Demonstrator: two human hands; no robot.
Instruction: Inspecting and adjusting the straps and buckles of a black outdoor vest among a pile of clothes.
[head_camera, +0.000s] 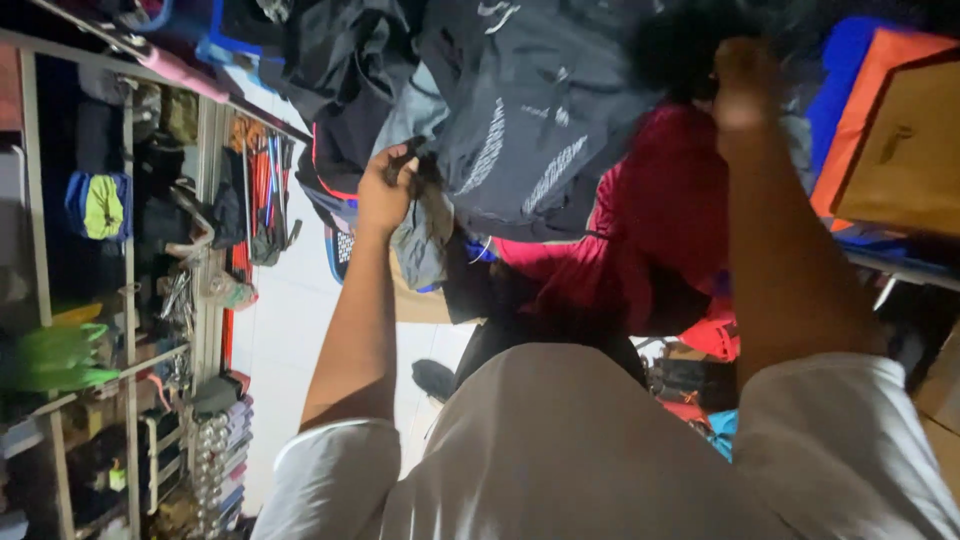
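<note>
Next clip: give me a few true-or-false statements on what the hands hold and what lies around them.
1. The left hand grips the edge of a dark garment. True.
2. The right hand rests on the floor. False: it is raised into the hanging clothes.
3. A red garment hangs behind the dark one. True.
4. The shelves at the left stand bare. False: they are packed with goods.
5. The person's sleeves are black. False: they are white.

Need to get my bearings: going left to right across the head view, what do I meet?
Shelving rack → left hand gripping a dark jacket → red garment → right hand → orange box.
</note>
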